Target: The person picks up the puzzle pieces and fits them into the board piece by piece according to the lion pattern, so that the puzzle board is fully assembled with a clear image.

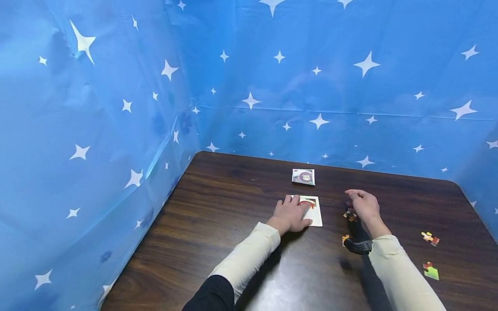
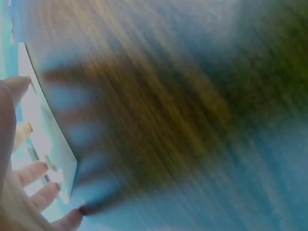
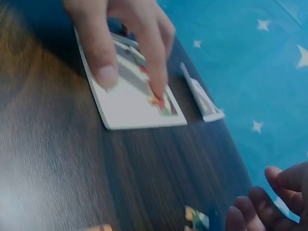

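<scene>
- Blue cloth printed with white four-pointed stars (image 1: pixel 272 82) forms the backdrop to a dark-brown wood-grain table with rounded corners (image 1: pixel 221 185) on my feed.
- Head view: a bare left hand (image 1: pixel 288 214) rests on a flat white square puzzle tray (image 1: pixel 317 219), fingers spread, clamped on nothing. Small multicoloured jigsaw pieces (image 1: pixel 313 203) lie inside the tray at its far side; the hand hides part of the contents.
- Same view, right: a bare right hand (image 1: pixel 365 208) hangs over a dark multicoloured jigsaw piece (image 1: pixel 351 216). An orange jigsaw piece (image 1: pixel 344 238) shows beside a black wrist-worn device (image 1: pixel 359 246); a yellow-and-red jigsaw piece (image 1: pixel 429 238) and a green-and-red jigsaw piece (image 1: pixel 431 271) lie farther right. I judge the puzzle begun but well short of complete, with these four visible pieces outside the tray.
- Beyond the tray, a white-bordered picture card with an animal's face (image 1: pixel 304 176) lies near the table's far edge.
- Left wrist view: blur and glare; I make out separated left-hand fingers along the tray, but not its contents.
- Right wrist view: a left fingertip touches the pieces in the tray, whose nearer part is plain white. The right hand's fingers bend; I see nothing clamped between them.
</scene>
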A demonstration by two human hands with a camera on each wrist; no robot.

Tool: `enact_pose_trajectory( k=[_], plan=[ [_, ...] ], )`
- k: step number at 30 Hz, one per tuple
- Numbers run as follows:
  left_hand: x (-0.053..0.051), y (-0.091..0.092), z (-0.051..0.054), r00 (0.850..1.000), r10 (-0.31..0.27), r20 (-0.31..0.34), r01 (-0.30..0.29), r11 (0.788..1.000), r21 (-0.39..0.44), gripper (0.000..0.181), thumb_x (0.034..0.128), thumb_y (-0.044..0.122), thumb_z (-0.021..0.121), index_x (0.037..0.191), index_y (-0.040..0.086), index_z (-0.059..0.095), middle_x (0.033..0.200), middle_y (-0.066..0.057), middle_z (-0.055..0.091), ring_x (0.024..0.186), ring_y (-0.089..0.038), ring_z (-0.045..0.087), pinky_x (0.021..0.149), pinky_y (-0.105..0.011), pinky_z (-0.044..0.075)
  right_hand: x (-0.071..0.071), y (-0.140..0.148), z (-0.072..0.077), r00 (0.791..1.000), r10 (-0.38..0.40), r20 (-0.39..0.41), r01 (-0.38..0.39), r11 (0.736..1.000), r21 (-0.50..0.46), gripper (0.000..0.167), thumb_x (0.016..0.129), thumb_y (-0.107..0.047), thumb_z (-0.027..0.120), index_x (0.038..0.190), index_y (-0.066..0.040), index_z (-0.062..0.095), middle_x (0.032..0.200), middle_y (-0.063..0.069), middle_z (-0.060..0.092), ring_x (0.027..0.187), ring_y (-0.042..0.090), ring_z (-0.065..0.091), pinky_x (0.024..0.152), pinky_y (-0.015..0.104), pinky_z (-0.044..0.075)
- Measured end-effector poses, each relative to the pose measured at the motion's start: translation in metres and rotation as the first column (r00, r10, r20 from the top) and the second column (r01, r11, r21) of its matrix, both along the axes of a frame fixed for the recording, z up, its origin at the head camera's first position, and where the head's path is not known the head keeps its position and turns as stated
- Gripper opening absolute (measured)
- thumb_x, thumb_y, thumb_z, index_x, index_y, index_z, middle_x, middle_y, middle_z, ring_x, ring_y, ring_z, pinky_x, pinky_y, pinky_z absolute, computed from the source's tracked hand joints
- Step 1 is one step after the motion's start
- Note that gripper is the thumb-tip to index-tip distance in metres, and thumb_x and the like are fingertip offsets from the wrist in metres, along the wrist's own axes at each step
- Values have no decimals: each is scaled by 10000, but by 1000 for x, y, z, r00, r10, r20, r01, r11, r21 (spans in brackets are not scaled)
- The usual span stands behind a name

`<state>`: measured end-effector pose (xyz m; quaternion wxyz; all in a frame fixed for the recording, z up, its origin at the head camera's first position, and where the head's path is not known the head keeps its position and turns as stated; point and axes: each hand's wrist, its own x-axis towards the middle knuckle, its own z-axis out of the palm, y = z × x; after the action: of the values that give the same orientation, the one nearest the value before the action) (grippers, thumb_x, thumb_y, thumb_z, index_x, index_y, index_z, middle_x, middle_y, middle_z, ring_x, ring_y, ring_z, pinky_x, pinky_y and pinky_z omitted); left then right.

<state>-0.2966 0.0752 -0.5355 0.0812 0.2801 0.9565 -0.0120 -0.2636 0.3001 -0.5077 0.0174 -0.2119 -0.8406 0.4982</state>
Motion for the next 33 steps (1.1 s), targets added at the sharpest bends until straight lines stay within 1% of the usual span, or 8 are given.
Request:
enact_pose_trajectory(
  k=[4, 7, 9, 11, 15, 20, 27, 33],
  plan=[
    [-1, -4, -2, 1000, -8, -14, 8, 1000, 9, 600, 985, 639, 476, 1539, 428, 380, 1502, -2, 435, 1366, -248, 415, 1034, -446, 431, 5, 12, 1, 999, -35, 5, 35, 999, -25, 440, 1096, -213, 342, 1406, 6, 564, 1410, 238, 554, 1050, 254, 655, 855, 371, 588],
    [-3, -9, -5, 1000, -6, -15, 7, 1000, 25, 603, 994, 627, 468, 1544, 397, 377, 1535, -9, 411, 1400, -255, 395, 1066, -456, 423, 8, 17, -1, 998, -57, 3, 57, 998, -33, 436, 1091, -210, 351, 1396, 8, 572, 1382, 229, 560, 973, 188, 639, 813, 310, 589],
    [-4, -13, -7, 1000, 1, -12, 0, 1000, 29, 614, 995, 628, 464, 1550, 384, 367, 1562, -12, 390, 1419, -256, 384, 1087, -461, 416, 9, 21, -2, 998, -70, 3, 70, 997, -27, 432, 1090, -201, 355, 1393, 18, 571, 1346, 233, 568, 951, 174, 618, 784, 288, 581],
    [-6, -17, -9, 1000, 11, 4, -11, 999, 32, 631, 997, 625, 463, 1564, 372, 349, 1579, -19, 368, 1431, -263, 372, 1098, -473, 409, 10, 23, -5, 994, -110, 11, 110, 994, -9, 410, 1084, -207, 389, 1368, 0, 600, 1310, 208, 592, 923, 164, 626, 739, 282, 581],
    [-9, -25, -13, 998, 52, 24, -52, 998, 18, 670, 988, 638, 472, 1583, 370, 319, 1584, -17, 355, 1430, -258, 370, 1097, -474, 410, 11, 27, -9, 988, -143, 53, 143, 990, 1, 399, 1082, -210, 414, 1367, -9, 606, 1327, 201, 596, 962, 198, 635, 735, 291, 576],
    [-10, -34, -15, 996, 82, 34, -82, 996, 22, 706, 981, 647, 482, 1599, 365, 286, 1607, -15, 336, 1441, -255, 364, 1116, -478, 395, 13, 27, -13, 991, -102, 86, 103, 995, -7, 403, 1079, -185, 402, 1376, 15, 588, 1369, 242, 575, 1009, 243, 637, 748, 266, 584],
    [-3, -46, -3, 997, 68, 19, -69, 997, 33, 689, 997, 628, 470, 1599, 341, 295, 1592, -19, 364, 1434, -250, 380, 1111, -464, 400, 14, 20, -15, 992, -85, 96, 84, 996, 18, 380, 1061, -159, 438, 1342, 34, 604, 1340, 242, 577, 993, 233, 634, 734, 260, 593],
    [-2, -51, -4, 997, 78, 7, -78, 996, 31, 682, 991, 638, 474, 1589, 348, 319, 1575, -10, 383, 1420, -240, 394, 1101, -453, 406, 13, 15, -20, 993, -79, 90, 75, 996, 51, 366, 1056, -155, 453, 1306, 44, 631, 1332, 263, 590, 883, 172, 651, 693, 248, 583]
  ],
)
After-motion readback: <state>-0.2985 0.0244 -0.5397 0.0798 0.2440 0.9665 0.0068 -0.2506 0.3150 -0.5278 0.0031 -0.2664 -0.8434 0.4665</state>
